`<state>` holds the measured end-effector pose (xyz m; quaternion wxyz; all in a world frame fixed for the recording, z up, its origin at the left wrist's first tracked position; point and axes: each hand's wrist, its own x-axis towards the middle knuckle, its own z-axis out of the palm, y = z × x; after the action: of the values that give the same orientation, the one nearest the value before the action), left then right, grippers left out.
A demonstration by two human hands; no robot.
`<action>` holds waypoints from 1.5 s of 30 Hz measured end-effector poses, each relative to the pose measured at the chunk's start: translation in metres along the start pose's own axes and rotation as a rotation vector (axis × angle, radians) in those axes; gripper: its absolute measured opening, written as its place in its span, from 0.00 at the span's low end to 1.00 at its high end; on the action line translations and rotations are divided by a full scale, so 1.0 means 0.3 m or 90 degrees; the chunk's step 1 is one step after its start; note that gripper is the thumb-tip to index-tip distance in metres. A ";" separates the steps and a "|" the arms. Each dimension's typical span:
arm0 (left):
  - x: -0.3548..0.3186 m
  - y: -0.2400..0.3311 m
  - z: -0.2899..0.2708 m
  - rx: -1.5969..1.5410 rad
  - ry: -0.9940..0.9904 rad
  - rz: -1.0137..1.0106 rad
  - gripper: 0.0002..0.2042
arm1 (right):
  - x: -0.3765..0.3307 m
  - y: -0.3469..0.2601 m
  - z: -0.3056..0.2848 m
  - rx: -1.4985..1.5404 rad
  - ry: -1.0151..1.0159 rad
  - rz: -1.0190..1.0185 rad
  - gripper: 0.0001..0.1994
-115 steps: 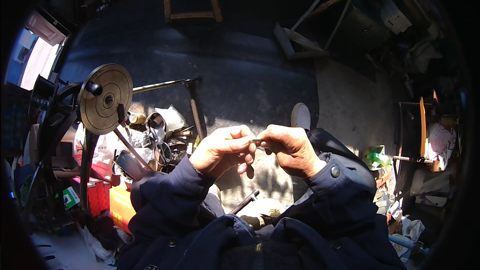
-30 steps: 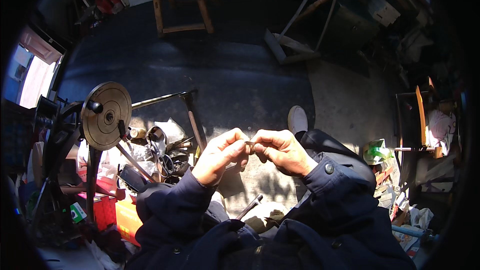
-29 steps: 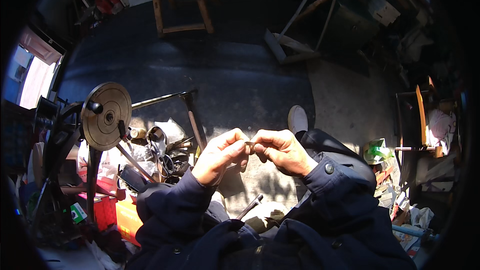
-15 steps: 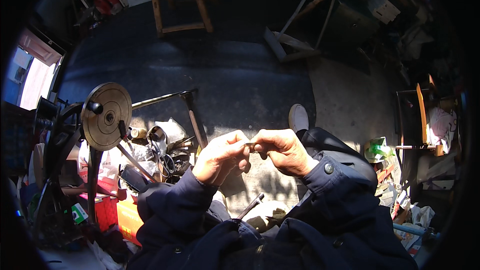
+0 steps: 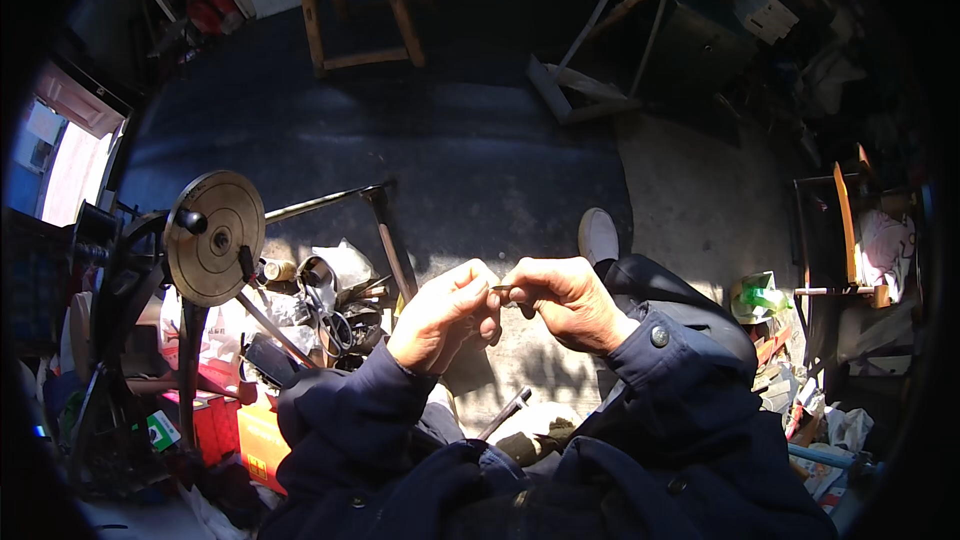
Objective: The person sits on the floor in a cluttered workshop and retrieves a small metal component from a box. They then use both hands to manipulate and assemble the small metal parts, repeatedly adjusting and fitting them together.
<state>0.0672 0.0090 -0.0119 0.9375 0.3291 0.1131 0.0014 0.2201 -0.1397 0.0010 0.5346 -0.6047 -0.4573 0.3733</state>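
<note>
My left hand (image 5: 446,317) and my right hand (image 5: 566,304) meet at the fingertips in front of my body, both lit by bright sun. Between them the thumbs and forefingers pinch a tiny, thin, dark piece (image 5: 503,288), too small to name. Its ends are covered by the fingers. The fingers of both hands are curled. Dark blue jacket sleeves (image 5: 680,370) reach up to my wrists. Below the hands, a dark rod (image 5: 505,412) lies slanted near my lap.
On the left stands a machine with a round metal wheel (image 5: 216,238) and a long bar (image 5: 325,202). Cables, bags and an orange box (image 5: 262,447) crowd beneath it. Ahead are a wooden stool (image 5: 366,58) and a long-handled dustpan (image 5: 580,90). A cluttered rack (image 5: 800,240) stands at right.
Both hands keep almost the same place and the same pinch. The view has shifted very slightly, and nothing is taken up or let go.
</note>
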 end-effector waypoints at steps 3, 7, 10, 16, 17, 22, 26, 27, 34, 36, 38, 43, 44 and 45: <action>-0.002 0.013 0.011 0.052 0.004 0.005 0.11 | -0.001 -0.011 -0.001 0.026 0.010 0.037 0.05; -0.002 0.016 0.021 0.121 0.041 0.015 0.10 | -0.001 -0.026 -0.003 0.036 0.002 0.078 0.05; -0.003 0.016 0.019 0.162 0.053 0.023 0.10 | 0.002 -0.035 -0.003 0.015 -0.014 0.079 0.04; 0.000 0.024 -0.004 0.162 0.028 0.023 0.10 | 0.004 -0.047 -0.010 -0.069 -0.050 0.090 0.03; 0.001 0.026 -0.007 0.135 0.008 0.018 0.10 | 0.004 -0.046 -0.012 -0.073 -0.062 0.092 0.03; -0.002 0.022 -0.017 0.061 0.000 -0.024 0.09 | -0.003 -0.031 -0.003 0.008 -0.029 0.037 0.11; 0.006 0.010 -0.023 0.008 -0.006 -0.034 0.09 | -0.007 -0.020 0.000 0.000 -0.006 0.020 0.16; 0.009 0.008 -0.023 -0.018 -0.020 -0.045 0.09 | -0.006 -0.017 0.002 -0.012 -0.001 0.015 0.16; 0.006 0.012 0.002 0.106 0.043 0.004 0.10 | 0.005 -0.019 -0.001 -0.002 -0.009 0.071 0.08; 0.005 0.011 0.010 0.147 0.043 0.038 0.09 | 0.006 -0.024 -0.005 0.022 -0.014 0.092 0.06; 0.008 0.015 0.009 0.208 0.056 0.050 0.09 | 0.005 -0.028 -0.006 0.052 -0.018 0.117 0.05; 0.000 0.018 0.005 0.116 0.025 0.012 0.09 | 0.000 -0.024 -0.004 0.046 -0.029 0.069 0.10; -0.002 0.020 0.005 0.110 0.037 0.012 0.10 | -0.001 -0.022 -0.004 0.051 -0.032 0.063 0.12; -0.003 0.020 0.006 0.092 0.033 0.000 0.10 | -0.001 -0.019 -0.004 0.057 -0.034 0.058 0.14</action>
<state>0.0671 0.0127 -0.0066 0.9079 0.3960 0.1370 0.0015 0.2203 -0.1402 0.0068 0.5309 -0.5904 -0.4263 0.4334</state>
